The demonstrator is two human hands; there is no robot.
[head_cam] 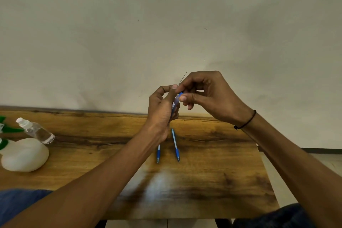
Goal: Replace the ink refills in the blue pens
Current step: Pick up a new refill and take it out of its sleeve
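I hold a blue pen (176, 102) upright above the far edge of the wooden table (212, 172). My left hand (161, 111) is wrapped around its barrel. My right hand (207, 96) pinches the pen's blue top end between thumb and fingers. A thin dark refill (182, 78) sticks up out of the pinch, slanting to the right. Two more blue pens lie on the table below my hands: one (175, 144) in full view, the other (158, 153) half hidden under my left wrist.
At the left edge stand a clear spray bottle (36, 130) with a white cap and a white rounded bottle (25, 153) with green parts. The wall rises right behind the table. My knees in blue cloth show at the bottom corners.
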